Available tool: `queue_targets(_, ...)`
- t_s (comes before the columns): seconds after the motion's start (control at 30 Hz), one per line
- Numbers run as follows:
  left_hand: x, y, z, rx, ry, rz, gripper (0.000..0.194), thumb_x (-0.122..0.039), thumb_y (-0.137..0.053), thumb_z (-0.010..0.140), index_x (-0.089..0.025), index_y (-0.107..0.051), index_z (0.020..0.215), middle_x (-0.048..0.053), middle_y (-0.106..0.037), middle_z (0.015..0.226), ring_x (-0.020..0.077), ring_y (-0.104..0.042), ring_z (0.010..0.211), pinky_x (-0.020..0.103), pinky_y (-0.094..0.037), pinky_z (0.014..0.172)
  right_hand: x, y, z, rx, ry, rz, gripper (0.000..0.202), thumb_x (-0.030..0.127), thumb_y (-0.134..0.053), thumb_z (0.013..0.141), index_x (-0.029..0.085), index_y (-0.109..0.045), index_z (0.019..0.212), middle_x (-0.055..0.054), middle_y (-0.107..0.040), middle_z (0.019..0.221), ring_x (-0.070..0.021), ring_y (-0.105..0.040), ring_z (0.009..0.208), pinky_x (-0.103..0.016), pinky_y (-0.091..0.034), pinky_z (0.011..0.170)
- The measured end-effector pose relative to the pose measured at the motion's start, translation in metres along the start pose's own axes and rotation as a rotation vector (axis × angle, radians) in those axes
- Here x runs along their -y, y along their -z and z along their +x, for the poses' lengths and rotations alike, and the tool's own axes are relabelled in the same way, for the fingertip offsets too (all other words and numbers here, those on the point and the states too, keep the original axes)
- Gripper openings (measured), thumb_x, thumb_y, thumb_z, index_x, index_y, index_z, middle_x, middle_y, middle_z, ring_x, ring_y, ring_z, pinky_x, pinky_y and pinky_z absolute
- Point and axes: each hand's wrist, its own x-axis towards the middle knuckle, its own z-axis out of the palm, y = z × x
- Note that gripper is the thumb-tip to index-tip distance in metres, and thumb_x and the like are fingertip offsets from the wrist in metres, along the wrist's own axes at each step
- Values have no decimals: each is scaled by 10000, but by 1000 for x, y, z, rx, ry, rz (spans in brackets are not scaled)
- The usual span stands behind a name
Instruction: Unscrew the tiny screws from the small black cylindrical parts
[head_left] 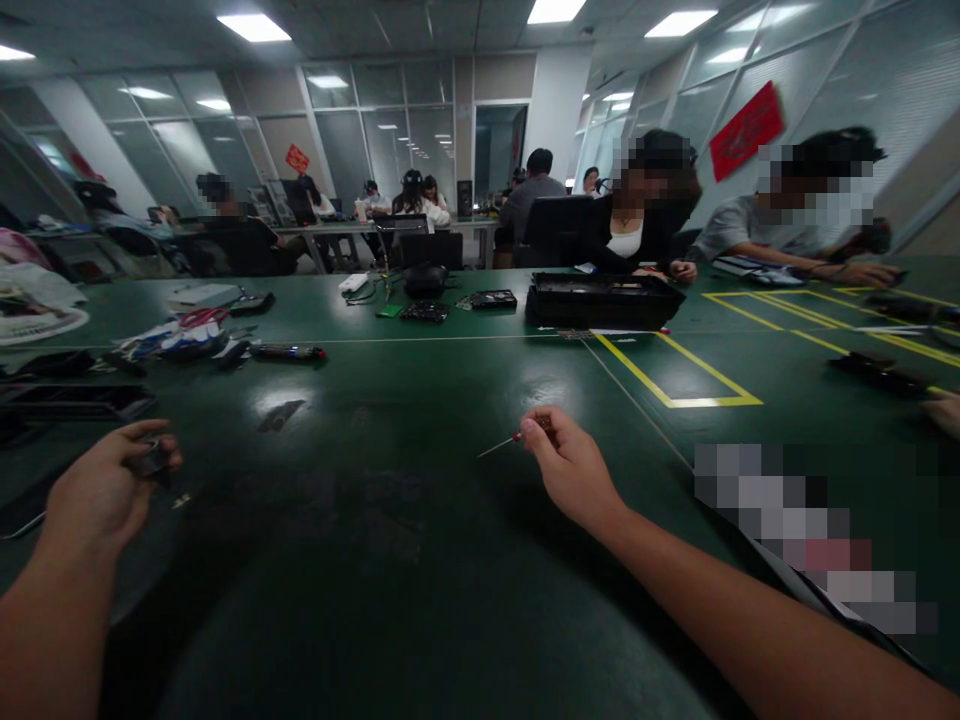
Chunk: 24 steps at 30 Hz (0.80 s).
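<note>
My right hand [570, 465] is closed around the handle of a small screwdriver [498, 447]. Its thin metal shaft points left and slightly down, above the green table [450, 620]. At the left, my left hand [105, 490] is closed on a small dark grey part [148, 458], pinched between thumb and fingers. Below that part a little light-coloured tip shows; blur hides what kind of thing it is. Both hands are raised over the table, well apart from each other.
Black trays [75, 402] and a pile of bags and small parts [180, 340] lie at the left. Across the table stand a long black housing [604, 302] and circuit boards [424, 312]. Co-workers sit opposite; another person's hand [945, 410] shows at the right edge.
</note>
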Motion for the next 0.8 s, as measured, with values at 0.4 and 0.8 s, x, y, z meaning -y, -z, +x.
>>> queue_targets(0.4, 3, 1, 2, 72, 106, -171, 310, -15, -501, 549, -160, -594, 807, -7, -533, 685, 129, -500, 623, 172, -442, 544, -3, -1, -1, 9, -10, 5, 269, 453, -483, 991, 225, -618, 950, -24, -664, 828, -208, -629, 775, -347, -458, 714)
queue_targets(0.8, 8, 3, 7, 52, 99, -186, 234, -43, -506, 623, -145, -602, 811, -1, -544, 695, 130, -510, 620, 183, -434, 544, -5, -3, 0, 14, -11, 4, 275, 458, -482, 988, 224, -616, 938, -30, -672, 826, -203, -628, 763, -339, -472, 709)
